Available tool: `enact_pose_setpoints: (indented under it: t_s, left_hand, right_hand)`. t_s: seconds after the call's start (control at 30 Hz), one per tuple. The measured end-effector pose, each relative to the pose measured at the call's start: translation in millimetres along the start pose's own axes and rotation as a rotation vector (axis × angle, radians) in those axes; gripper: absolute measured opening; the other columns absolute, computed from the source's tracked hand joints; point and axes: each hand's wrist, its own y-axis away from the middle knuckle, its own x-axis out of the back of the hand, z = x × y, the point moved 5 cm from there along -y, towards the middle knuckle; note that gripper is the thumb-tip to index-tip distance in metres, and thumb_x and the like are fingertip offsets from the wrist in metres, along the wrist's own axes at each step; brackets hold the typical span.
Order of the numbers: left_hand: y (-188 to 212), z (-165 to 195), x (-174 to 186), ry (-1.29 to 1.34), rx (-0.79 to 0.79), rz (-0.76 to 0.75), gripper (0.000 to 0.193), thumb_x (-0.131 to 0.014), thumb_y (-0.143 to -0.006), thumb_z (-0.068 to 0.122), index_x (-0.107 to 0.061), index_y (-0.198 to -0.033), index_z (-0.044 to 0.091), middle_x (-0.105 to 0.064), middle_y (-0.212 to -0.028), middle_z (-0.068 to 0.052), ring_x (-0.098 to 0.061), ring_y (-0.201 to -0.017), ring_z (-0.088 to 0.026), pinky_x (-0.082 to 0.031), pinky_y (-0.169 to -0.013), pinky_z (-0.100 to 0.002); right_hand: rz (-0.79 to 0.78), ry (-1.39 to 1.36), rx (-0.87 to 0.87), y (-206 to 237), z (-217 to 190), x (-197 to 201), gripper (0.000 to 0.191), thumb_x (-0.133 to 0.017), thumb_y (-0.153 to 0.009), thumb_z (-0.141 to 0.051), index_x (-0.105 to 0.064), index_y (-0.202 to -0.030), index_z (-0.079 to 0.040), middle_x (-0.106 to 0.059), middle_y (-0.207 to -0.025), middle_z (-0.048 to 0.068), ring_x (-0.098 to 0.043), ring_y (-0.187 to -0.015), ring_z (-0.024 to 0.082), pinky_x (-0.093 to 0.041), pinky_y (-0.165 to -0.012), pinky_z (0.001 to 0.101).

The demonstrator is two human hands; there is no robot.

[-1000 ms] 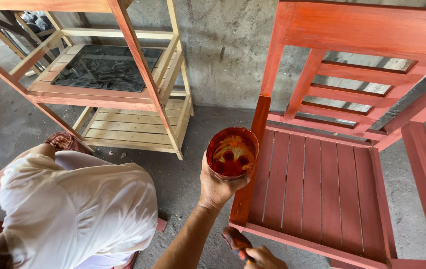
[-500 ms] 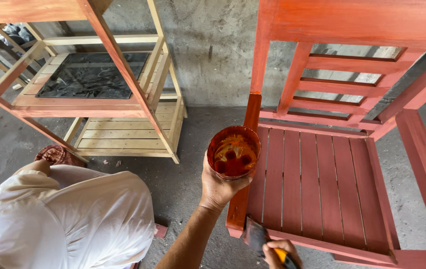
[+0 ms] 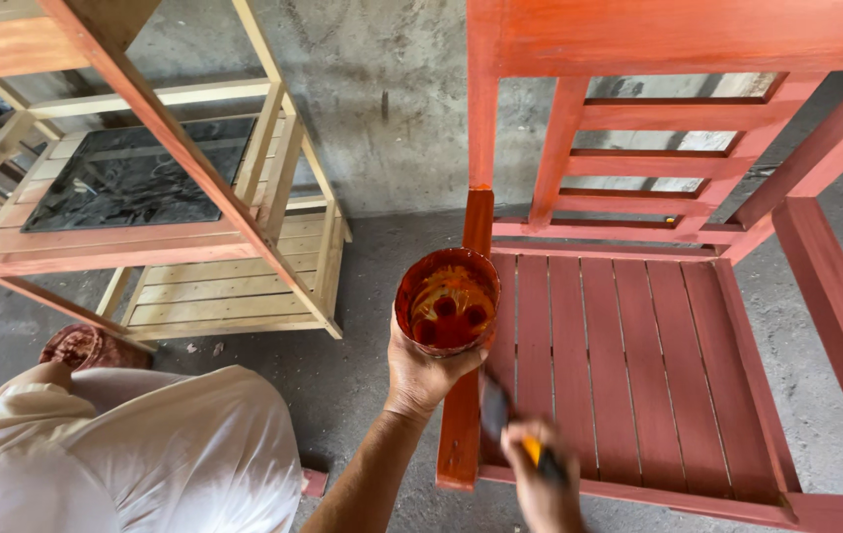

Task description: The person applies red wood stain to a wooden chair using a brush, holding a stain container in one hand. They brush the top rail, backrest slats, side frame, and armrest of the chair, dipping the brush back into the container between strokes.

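Note:
My left hand [image 3: 426, 375] holds up a small round cup [image 3: 447, 300] smeared with red-orange stain, next to the front left leg of a red-stained wooden chair [image 3: 658, 345]. Lower down, my right hand [image 3: 540, 479] grips a paintbrush [image 3: 498, 410] with a yellow handle. Its dark bristles rest against the chair's slatted seat near that front left leg. The chair stands on a grey concrete floor, its seat and back slats coated red.
A person in a white shirt [image 3: 135, 459] crouches at the lower left, beside a red-stained tub [image 3: 81, 347]. An unpainted wooden shelf frame [image 3: 234, 286] with a dark panel [image 3: 135, 178] stands at the left against a concrete wall [image 3: 382, 89].
My right hand with the brush has risen to the seat's front left corner. The view has shifted right and closer to the chair. The cup stays held in place.

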Motion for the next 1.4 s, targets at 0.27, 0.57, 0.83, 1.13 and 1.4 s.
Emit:
enact_pose_setpoints:
  t_s: [0.27,0.57,0.83,1.13,1.4]
  left_hand:
    - [-28.9,-19.3,-14.7,0.031,0.026,0.014,0.088,-0.092,-0.057,0.01,-0.048,-0.133,0.008,-0.064,-0.128,-0.008,-0.065,-0.12,-0.023,-0.057,-0.105,-0.038]
    - [-82.2,-58.0,-8.3,-0.057,0.024,0.157,0.082,-0.093,-0.06,0.013,-0.051,-0.13,0.006,-0.067,-0.126,-0.01,-0.069,-0.116,-0.023,-0.062,-0.098,-0.036]
    - [-127.4,-88.7,-2.9,-0.062,0.085,0.268,0.082,-0.092,-0.059,0.011,-0.051,-0.13,0.006,-0.066,-0.127,-0.01,-0.069,-0.116,-0.024,-0.063,-0.096,-0.037]
    - [-131.9,-97.2,-2.5,-0.027,0.071,0.265,0.089,-0.093,-0.058,0.008,-0.047,-0.135,0.006,-0.062,-0.132,-0.01,-0.064,-0.121,-0.025,-0.06,-0.102,-0.038]
    - [-105.3,-71.0,-2.5,0.001,0.04,0.242,0.092,-0.092,-0.056,0.009,-0.046,-0.135,0.007,-0.061,-0.132,-0.01,-0.064,-0.121,-0.024,-0.058,-0.103,-0.035]
  right_hand:
    - [0.046,-0.161,-0.133,32.7,63.5,-2.6,0.007,-0.072,-0.087,0.0,-0.069,-0.093,-0.005,-0.073,-0.098,0.011,-0.068,-0.085,0.015,-0.056,-0.077,0.0306]
    - [0.067,-0.454,-0.238,-132.5,48.1,-23.1,0.011,-0.067,-0.089,0.005,-0.066,-0.096,-0.004,-0.071,-0.106,0.011,-0.067,-0.088,0.016,-0.056,-0.08,0.032]
    - [0.035,-0.371,-0.269,-288.4,75.7,-43.1,0.01,-0.07,-0.092,-0.002,-0.067,-0.093,-0.011,-0.067,-0.094,0.006,-0.065,-0.083,0.015,-0.058,-0.077,0.031]
    - [-0.049,-0.496,-0.288,-380.2,73.2,-51.8,0.016,-0.073,-0.092,0.001,-0.065,-0.094,-0.013,-0.065,-0.095,0.002,-0.062,-0.086,0.013,-0.057,-0.08,0.0291]
    - [-0.082,-0.448,-0.271,-275.2,48.5,-37.4,0.013,-0.067,-0.094,0.001,-0.066,-0.092,-0.012,-0.068,-0.093,0.003,-0.064,-0.088,0.016,-0.055,-0.082,0.0319]
